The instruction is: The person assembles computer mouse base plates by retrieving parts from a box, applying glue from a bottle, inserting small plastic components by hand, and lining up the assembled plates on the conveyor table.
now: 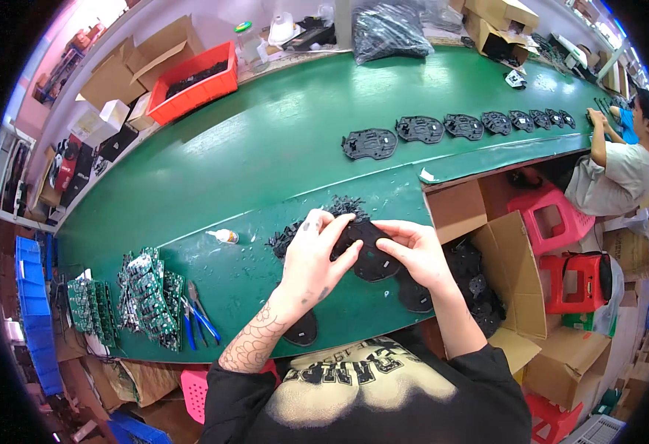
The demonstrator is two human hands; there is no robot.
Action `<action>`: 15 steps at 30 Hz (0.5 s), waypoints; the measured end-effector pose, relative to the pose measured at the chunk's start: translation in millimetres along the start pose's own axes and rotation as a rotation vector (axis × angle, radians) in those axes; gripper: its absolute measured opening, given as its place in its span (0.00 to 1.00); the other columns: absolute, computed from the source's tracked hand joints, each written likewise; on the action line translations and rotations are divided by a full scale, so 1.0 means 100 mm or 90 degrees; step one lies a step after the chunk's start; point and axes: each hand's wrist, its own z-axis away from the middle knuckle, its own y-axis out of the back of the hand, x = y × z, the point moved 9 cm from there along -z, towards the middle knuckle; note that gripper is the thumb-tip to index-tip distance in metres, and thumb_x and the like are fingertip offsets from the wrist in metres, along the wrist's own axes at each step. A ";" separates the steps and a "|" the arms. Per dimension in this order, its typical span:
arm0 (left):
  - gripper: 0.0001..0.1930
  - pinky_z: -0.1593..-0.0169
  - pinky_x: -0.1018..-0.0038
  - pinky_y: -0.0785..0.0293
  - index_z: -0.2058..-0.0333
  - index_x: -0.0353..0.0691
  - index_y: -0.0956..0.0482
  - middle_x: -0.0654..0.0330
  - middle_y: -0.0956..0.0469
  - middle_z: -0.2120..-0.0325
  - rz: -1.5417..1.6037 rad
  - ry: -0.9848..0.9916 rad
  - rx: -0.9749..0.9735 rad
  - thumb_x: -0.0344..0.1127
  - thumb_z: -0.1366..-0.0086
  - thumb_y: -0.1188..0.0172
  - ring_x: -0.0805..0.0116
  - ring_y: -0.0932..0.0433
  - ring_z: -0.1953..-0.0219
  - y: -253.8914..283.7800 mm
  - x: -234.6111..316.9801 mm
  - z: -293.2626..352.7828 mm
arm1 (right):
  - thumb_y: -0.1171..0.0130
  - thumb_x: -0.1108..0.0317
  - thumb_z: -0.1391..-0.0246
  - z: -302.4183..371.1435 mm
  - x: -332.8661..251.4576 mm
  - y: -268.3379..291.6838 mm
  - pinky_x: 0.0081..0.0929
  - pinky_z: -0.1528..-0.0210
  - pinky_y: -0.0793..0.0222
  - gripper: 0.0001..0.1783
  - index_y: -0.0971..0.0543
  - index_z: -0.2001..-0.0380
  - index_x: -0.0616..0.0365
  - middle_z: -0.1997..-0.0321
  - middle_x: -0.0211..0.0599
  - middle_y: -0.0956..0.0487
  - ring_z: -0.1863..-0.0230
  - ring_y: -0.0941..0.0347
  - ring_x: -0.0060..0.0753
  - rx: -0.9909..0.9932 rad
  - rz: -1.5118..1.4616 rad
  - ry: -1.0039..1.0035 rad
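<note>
Both my hands grip a dark plastic shell [375, 265], tilted above the green bench. My left hand [318, 250] has its thumb and fingers curled at the shell's left side, where a small part could be hidden from view. My right hand [415, 253] pinches the right edge between thumb and fingers. Just beyond lies a heap of small black parts [348, 206], spreading left behind my left hand. One black shell [302, 329] rests under my left forearm, and another [415, 294] lies beside my right wrist.
Green circuit boards [146, 296] stand stacked at left, beside blue-handled pliers [204, 322] and a small glue bottle [224, 236]. Black moulded bases [369, 143] line the far bench toward a co-worker [613, 163]. An open carton [513, 274] with black shells sits at right; a red bin [193, 83] stands behind.
</note>
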 end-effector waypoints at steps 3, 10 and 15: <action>0.20 0.64 0.69 0.26 0.52 0.37 0.23 0.54 0.28 0.65 0.019 0.031 -0.021 0.36 0.43 0.35 0.60 0.25 0.66 -0.03 -0.07 -0.08 | 0.37 0.77 0.48 -0.05 -0.12 0.03 0.23 0.49 0.26 0.20 0.23 0.50 0.68 0.53 0.40 0.19 0.55 0.23 0.24 0.009 0.067 0.017; 0.17 0.69 0.76 0.30 0.57 0.36 0.21 0.60 0.28 0.70 0.080 0.107 -0.036 0.34 0.45 0.33 0.72 0.29 0.75 -0.04 -0.25 -0.26 | 0.35 0.72 0.48 -0.14 -0.11 0.21 0.26 0.48 0.28 0.25 0.24 0.45 0.63 0.51 0.41 0.20 0.51 0.24 0.26 0.032 0.074 0.029; 0.17 0.65 0.79 0.29 0.58 0.33 0.20 0.63 0.26 0.72 0.146 0.206 0.043 0.34 0.46 0.31 0.76 0.29 0.73 -0.04 -1.00 -0.42 | 0.41 0.71 0.42 0.20 -0.23 0.64 0.22 0.53 0.28 0.16 0.22 0.51 0.63 0.53 0.38 0.19 0.51 0.24 0.25 0.175 -0.064 0.136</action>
